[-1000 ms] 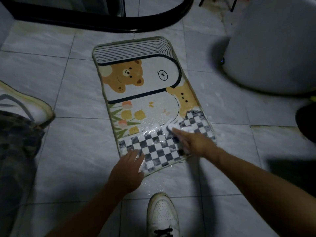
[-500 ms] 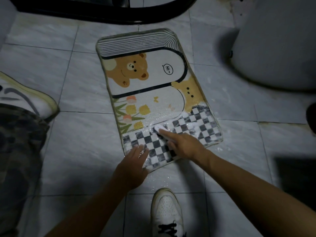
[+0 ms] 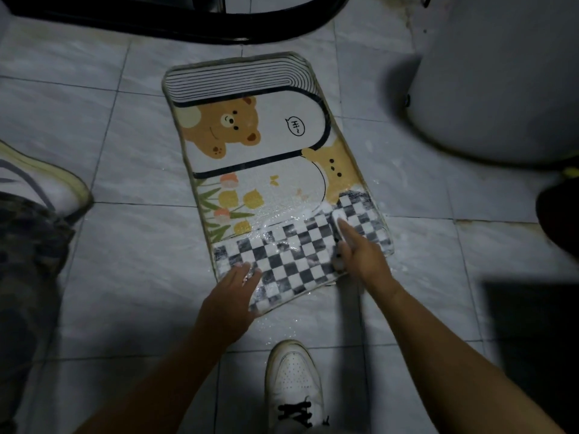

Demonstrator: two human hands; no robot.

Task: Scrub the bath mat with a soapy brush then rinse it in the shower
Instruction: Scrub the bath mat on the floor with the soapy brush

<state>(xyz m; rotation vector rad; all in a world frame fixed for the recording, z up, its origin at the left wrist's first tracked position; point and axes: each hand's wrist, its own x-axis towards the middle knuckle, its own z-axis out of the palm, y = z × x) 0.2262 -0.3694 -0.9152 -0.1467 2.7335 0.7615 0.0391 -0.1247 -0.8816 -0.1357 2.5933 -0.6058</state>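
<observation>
Scrubbing is the step in hand: the bath mat (image 3: 250, 158) lies flat on the tiled floor (image 3: 125, 277), its far end just short of the dark shower sill (image 3: 188, 23). The person's right hand (image 3: 365, 258) grips a white brush (image 3: 340, 219) on the checkered band at the near right, its fingers (image 3: 349, 233) closed over the brush's back with the forefinger laid along it. The left hand (image 3: 232, 296) lies flat on the near left corner, fingers (image 3: 247, 270) straight, pinning the mat.

Suds (image 3: 282, 223) show only across the checkered band and the lower flowers. The bears and the striped end show no foam, so most of the scrubbing seems left to do. To do it well, short overlapping strokes should run outward from the pinned corner. The pinning hand should shift up as the brush advances, since a wet mat on wet tile will likely slide or ruck. A white shoe (image 3: 294, 377) stands near the mat's near edge.
</observation>
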